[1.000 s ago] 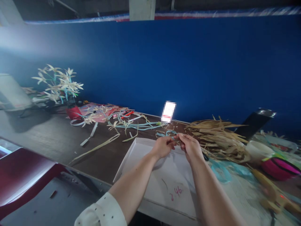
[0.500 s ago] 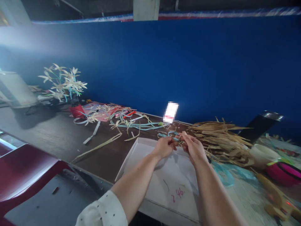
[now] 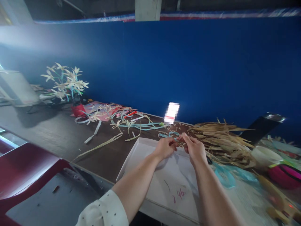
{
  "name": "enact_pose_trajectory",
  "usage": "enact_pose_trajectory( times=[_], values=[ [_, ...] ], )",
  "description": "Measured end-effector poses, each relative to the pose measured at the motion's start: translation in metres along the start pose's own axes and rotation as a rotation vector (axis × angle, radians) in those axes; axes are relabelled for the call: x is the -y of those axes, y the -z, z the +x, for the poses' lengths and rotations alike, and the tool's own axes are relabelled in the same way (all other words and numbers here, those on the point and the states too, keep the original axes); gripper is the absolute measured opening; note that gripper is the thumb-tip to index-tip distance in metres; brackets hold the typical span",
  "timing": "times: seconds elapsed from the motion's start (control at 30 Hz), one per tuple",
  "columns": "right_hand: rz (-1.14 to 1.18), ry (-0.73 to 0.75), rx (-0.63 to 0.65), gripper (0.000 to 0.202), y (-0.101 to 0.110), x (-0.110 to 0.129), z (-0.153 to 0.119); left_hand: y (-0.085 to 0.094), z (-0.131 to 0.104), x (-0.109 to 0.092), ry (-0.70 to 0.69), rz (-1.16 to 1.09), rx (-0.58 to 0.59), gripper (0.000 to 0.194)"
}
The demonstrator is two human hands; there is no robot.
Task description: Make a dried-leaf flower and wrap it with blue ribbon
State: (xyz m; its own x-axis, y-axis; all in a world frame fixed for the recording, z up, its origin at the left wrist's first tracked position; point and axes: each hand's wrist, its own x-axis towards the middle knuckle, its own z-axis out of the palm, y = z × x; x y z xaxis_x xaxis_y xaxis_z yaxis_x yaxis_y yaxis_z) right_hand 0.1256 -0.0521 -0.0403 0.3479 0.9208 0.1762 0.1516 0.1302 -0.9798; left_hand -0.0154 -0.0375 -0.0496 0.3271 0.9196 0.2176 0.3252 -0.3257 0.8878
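Note:
Over the far edge of a shallow white box lid [image 3: 169, 185], my left hand [image 3: 166, 147] has its fingers pressed together on something too small to make out. Close beside it on the right, my right hand [image 3: 194, 146] is closed too, thumb and fingers pinched, and what lies between them is hidden. The fingertips of both hands nearly meet. Light-blue strips [image 3: 172, 134] lie just beyond the fingers. Red handwritten marks show on the lid below my wrists.
Dried husks [image 3: 221, 141] lie to the right, by a dark cylinder [image 3: 261, 127], a white bowl [image 3: 265, 155], a pink pouch [image 3: 285, 175] and a yellow tool [image 3: 275, 194]. A blurred bright screen [image 3: 171, 112] stands behind. Leftward are pale cords [image 3: 145, 126] and a flower arrangement [image 3: 68, 81].
The fingers of my right hand have drawn closer together. The whole view has shifted slightly; otherwise both hands stay in nearly the same place over the lid.

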Motion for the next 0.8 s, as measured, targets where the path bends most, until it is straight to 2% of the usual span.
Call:
enact_pose_trajectory(
  times=[0.17, 0.33, 0.47, 0.63, 0.8],
  values=[
    [0.171, -0.128, 0.079, 0.062, 0.0015, 0.0031, -0.0003, 0.0015, -0.0002, -0.0029, 0.063, -0.086, 0.001, 0.023],
    [0.156, -0.059, 0.130, 0.038, -0.0011, -0.0024, 0.0019, 0.0017, -0.0006, -0.0027, 0.043, -0.106, 0.007, 0.022],
    [0.126, -0.023, 0.074, 0.034, -0.0018, -0.0057, 0.0032, 0.0005, -0.0006, -0.0014, 0.003, -0.096, 0.026, 0.022],
    [0.156, -0.022, 0.013, 0.034, -0.0026, -0.0048, 0.0025, 0.0006, 0.0004, -0.0024, 0.021, -0.210, 0.069, 0.026],
    [0.127, -0.021, -0.023, 0.046, -0.0018, -0.0051, 0.0032, 0.0007, 0.0035, -0.0020, 0.094, -0.318, 0.094, 0.024]
  ],
)
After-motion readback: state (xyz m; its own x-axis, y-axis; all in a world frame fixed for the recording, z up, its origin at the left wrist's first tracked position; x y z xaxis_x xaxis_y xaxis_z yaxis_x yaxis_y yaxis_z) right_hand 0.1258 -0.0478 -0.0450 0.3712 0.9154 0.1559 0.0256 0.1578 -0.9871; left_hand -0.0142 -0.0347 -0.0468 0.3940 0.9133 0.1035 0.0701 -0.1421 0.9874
